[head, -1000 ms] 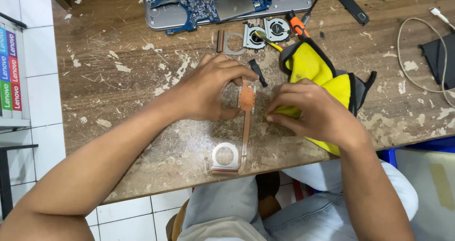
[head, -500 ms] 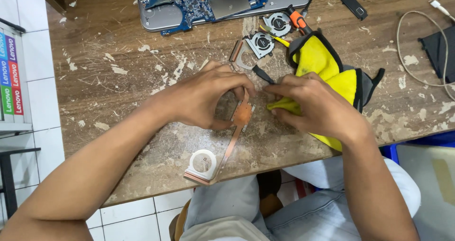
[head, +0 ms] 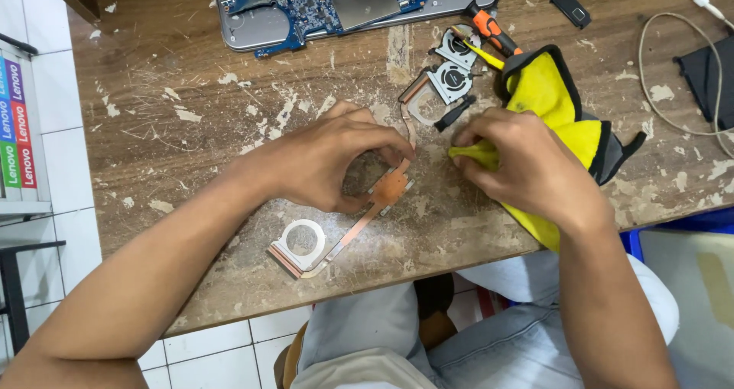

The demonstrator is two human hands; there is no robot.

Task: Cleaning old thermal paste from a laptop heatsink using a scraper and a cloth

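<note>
Left hand (head: 332, 159) curled in a pinching grip; right hand (head: 527, 163) bunched, fingers closed

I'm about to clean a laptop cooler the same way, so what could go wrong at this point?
1. The left hand pins only the copper plate of the heat pipe assembly, whose far end lies near the table edge; pressure might bend the thin pipe.
2. The right hand wipes with a yellow cloth that trails beside the loose fans; it could snag and drag them.
</note>
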